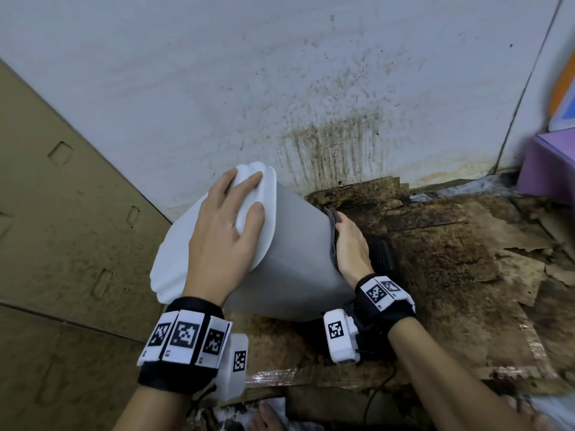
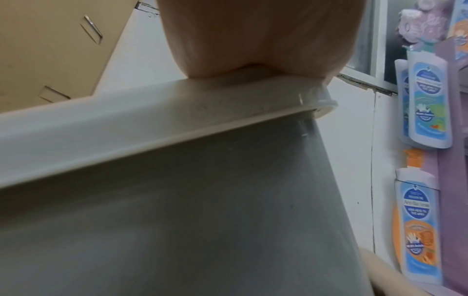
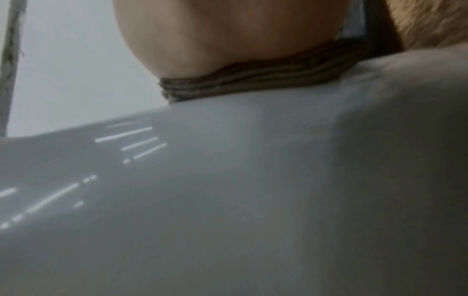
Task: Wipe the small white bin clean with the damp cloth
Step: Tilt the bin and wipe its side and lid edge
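Observation:
The small bin [image 1: 295, 253] has a grey-white body and a white lid [image 1: 174, 253]. It is tilted to the left on the floor, against the wall. My left hand [image 1: 224, 231] lies spread over the lid, with the palm on the lid's rim [image 2: 126, 128]. My right hand [image 1: 351, 244] presses a folded grey cloth [image 1: 332, 231] flat against the bin's right side. In the right wrist view the cloth [image 3: 253, 82] is squeezed between my palm and the bin wall [image 3: 228, 200]. The fingers of my right hand are hidden behind the bin.
A large brown cardboard sheet [image 1: 62, 228] stands at the left. The wall [image 1: 311, 88] behind the bin is stained, and the floor is covered with dirty torn cardboard [image 1: 451, 244]. A black object [image 1: 381, 253] lies just beyond my right hand, and a purple box [image 1: 547, 169] sits at the right. Soap bottles [image 2: 428, 100] hang nearby.

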The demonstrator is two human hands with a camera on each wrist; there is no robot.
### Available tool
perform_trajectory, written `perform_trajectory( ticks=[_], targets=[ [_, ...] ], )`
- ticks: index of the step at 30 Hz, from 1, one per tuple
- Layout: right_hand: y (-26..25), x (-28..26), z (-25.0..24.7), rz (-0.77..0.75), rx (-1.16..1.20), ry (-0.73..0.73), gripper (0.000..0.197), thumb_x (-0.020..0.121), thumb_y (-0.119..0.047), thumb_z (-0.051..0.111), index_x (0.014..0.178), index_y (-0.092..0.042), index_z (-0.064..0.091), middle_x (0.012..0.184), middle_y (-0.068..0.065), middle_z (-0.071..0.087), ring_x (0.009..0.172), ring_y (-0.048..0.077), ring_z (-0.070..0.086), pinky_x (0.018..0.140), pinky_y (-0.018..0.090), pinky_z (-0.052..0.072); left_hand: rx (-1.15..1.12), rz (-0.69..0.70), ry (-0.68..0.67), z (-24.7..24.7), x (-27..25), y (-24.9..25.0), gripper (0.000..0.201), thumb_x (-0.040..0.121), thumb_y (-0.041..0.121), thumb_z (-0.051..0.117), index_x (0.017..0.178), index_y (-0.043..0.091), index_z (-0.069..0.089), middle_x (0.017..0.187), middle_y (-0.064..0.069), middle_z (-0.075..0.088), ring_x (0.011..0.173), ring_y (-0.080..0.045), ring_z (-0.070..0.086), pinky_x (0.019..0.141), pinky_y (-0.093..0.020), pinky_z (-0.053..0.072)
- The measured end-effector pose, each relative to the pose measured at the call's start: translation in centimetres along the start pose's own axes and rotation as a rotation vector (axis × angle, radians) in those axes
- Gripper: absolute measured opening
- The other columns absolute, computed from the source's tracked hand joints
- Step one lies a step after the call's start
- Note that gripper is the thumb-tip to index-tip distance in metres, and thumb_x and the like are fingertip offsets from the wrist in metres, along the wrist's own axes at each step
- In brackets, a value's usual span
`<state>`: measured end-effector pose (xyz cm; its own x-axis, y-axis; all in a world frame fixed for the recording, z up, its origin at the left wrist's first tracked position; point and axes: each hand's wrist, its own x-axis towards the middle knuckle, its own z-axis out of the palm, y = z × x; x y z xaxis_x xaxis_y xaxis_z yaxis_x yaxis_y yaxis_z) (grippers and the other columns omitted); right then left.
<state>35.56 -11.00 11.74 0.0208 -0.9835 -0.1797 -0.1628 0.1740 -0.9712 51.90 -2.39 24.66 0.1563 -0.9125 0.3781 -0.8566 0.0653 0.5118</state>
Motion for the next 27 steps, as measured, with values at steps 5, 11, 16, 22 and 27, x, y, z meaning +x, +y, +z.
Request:
perform_trajectory(
  ticks=[5,11,16,22,27],
  targets=[
    [-5.6,-1.8,2.5,-0.158,0.04,-0.033,0.045,0.104,-0.036,0.025,0.14,-0.035,0.051,0.144,-0.01,0.052,0.136,0.013,0.042,0.117,0.044,0.028,0.005,0.0,0.002,0.0,-0.1,0.0,0.044,0.099,0.044,0.04,0.141,0.044,0.051,0.156,0.016,0.034,0.143,-0.003,0.032,0.101,-0.026,0.029],
    [-8.6,-4.1,4.1,-0.404,0.034,-0.163,0.05,0.107,-0.028,0.021,0.155,-0.038,0.025,0.158,-0.023,0.029,0.145,-0.004,0.022,0.123,0.037,0.017,-0.003,0.001,-0.002,0.1,0.1,-0.3,0.044,0.099,0.045,0.04,0.141,0.044,0.051,0.156,0.016,0.034,0.143,-0.004,0.033,0.101,-0.026,0.03],
    [-5.4,-2.9,3.3,-0.511,-0.115,-0.168,0.055,0.105,-0.026,0.018,0.16,-0.029,0.015,0.165,-0.016,0.015,0.15,-0.005,0.008,0.126,0.034,0.009,-0.015,0.0,0.003,0.0,0.2,-0.5,0.044,0.098,0.046,0.04,0.14,0.045,0.052,0.155,0.019,0.035,0.142,0.0,0.033,0.098,-0.021,0.029],
    [0.0,-1.3,0.7,-0.218,-0.143,-0.073,0.054,0.103,-0.029,0.022,0.157,-0.031,0.027,0.161,-0.013,0.029,0.147,0.002,0.022,0.123,0.032,0.016,-0.041,-0.005,0.008,-0.3,0.2,-0.7,0.044,0.098,0.046,0.04,0.14,0.045,0.052,0.154,0.017,0.036,0.142,-0.003,0.034,0.1,-0.029,0.033],
    [2.3,-0.4,-0.6,-0.042,-0.147,-0.017,0.05,0.105,-0.03,0.025,0.154,-0.03,0.034,0.157,-0.01,0.036,0.145,0.01,0.029,0.122,0.038,0.019,-0.055,-0.016,0.013,-0.5,0.1,-0.9,0.044,0.097,0.046,0.039,0.139,0.047,0.052,0.154,0.018,0.036,0.141,-0.002,0.035,0.102,-0.029,0.033]
  ],
)
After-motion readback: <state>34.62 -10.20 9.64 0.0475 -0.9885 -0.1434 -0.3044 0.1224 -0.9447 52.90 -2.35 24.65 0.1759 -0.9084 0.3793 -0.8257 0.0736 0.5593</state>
